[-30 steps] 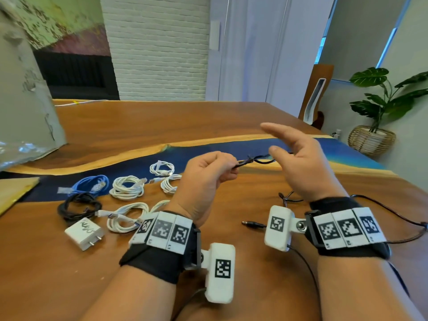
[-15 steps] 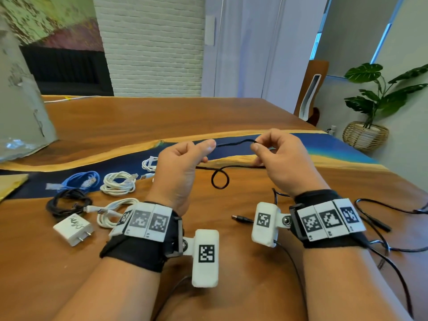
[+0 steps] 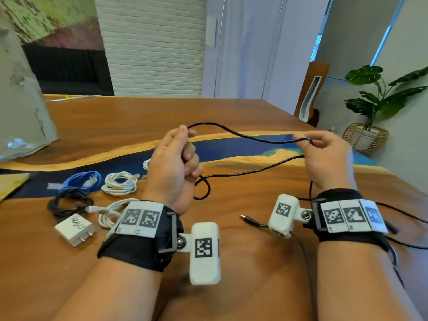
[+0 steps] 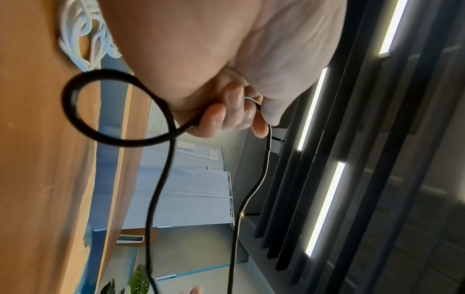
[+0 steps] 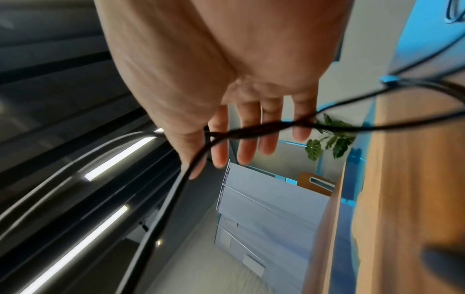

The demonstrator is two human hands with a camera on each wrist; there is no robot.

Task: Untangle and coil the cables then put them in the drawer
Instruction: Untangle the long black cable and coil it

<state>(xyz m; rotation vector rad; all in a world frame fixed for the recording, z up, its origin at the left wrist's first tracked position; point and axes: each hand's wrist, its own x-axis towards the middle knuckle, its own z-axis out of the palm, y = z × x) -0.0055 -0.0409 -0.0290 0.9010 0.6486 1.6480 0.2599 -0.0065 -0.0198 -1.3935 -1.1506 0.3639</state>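
A thin black cable point(image 3: 243, 135) stretches in the air between my two hands above the wooden table point(image 3: 139, 117). My left hand point(image 3: 185, 144) grips one part with curled fingers, and a small loop point(image 3: 203, 188) hangs just below it. In the left wrist view the fingers point(image 4: 226, 117) close round the cable point(image 4: 161, 189). My right hand point(image 3: 303, 139) pinches the cable between thumb and forefinger; in the right wrist view the other fingers point(image 5: 266, 139) are stretched out behind the cable point(image 5: 251, 131). Its barrel plug point(image 3: 246, 220) lies on the table near my right wrist.
At the left lie a blue coil point(image 3: 83, 180), a white coil point(image 3: 120, 183), a black coil point(image 3: 69, 202), a loose white cable point(image 3: 111, 212) and a white charger point(image 3: 74, 229). A grey bag point(image 3: 23, 112) stands far left. More black cable trails right point(image 3: 405, 216).
Both hands have moved apart and a little upward, drawing the black cable out between them. The small loop now hangs under the left hand instead of midway.
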